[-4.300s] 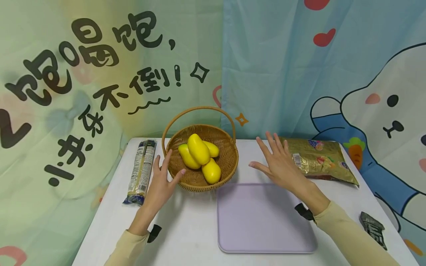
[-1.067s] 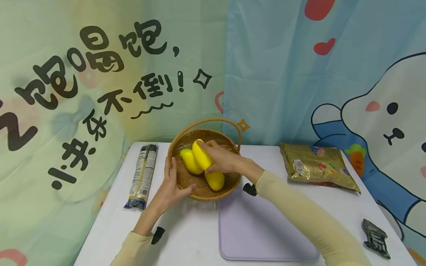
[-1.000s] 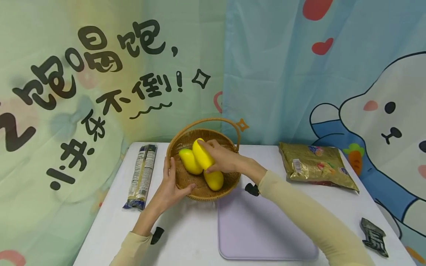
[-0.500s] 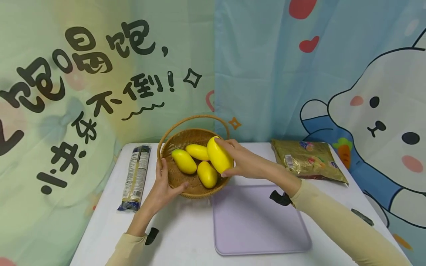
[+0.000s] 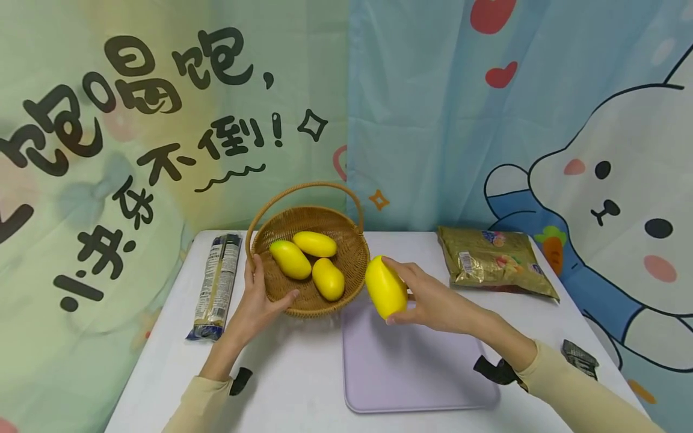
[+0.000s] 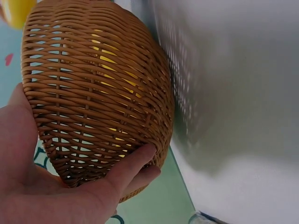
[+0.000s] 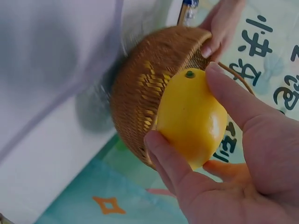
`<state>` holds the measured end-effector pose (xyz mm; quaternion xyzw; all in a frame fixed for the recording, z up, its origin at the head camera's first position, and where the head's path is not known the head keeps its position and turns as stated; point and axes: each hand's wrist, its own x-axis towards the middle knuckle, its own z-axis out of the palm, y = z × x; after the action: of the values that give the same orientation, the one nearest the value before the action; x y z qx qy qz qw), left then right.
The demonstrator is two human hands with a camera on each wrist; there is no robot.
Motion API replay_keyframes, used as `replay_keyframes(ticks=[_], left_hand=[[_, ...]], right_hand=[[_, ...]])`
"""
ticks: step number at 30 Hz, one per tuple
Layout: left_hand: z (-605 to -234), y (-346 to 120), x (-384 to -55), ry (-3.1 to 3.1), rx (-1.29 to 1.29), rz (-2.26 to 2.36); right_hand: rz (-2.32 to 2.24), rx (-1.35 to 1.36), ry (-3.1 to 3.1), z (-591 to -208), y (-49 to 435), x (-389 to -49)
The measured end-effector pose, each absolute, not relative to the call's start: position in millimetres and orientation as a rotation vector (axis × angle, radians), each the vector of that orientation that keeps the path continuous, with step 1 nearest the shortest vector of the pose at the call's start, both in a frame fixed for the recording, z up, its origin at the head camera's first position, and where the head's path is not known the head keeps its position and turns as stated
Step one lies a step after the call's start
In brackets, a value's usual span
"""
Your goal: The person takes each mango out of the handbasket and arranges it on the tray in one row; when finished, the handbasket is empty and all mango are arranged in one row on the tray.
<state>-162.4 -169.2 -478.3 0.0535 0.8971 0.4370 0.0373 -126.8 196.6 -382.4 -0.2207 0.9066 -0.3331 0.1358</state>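
Note:
A brown wicker basket (image 5: 354, 255) with an arched handle holds three yellow mangoes (image 5: 315, 244). My left hand (image 5: 254, 310) grips it at the left rim, thumb over the near edge. In the left wrist view, fingers spread along the woven outer wall of the basket (image 6: 93, 79). Just right of the basket, my right hand (image 5: 441, 304) holds another yellow mango (image 5: 385, 287) in the air, overlapping the back of the tray in the head view. The right wrist view shows this mango (image 7: 191, 116) between thumb and fingers, its small green stem spot visible.
A lavender tray (image 5: 417, 373) lies on the white table in front of the right hand. To the basket's left is a long clear-and-gold packet (image 5: 213, 288). A gold bag (image 5: 495, 258) lies back right, and a small dark packet (image 5: 579, 358) sits beside the right sleeve.
Both hands were empty at first. The left hand took hold of the basket rim; the right hand took the top mango from the pile and moved it right, out of the basket.

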Motion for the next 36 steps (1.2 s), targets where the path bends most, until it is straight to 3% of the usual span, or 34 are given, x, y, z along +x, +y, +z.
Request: replay_keyframes(ticks=[17,36], left_hand=[[-476.7,-170.8,-167.5,2.769,0.165,1.318],[-479.9,-172.4,-167.8,2.784,0.211,1.360]], right_hand=[[-0.907,-0.451,2.519,-442.5,171.8,-94.8],[-0.881,-0.411,2.531,-467.5,145.4,-87.2]])
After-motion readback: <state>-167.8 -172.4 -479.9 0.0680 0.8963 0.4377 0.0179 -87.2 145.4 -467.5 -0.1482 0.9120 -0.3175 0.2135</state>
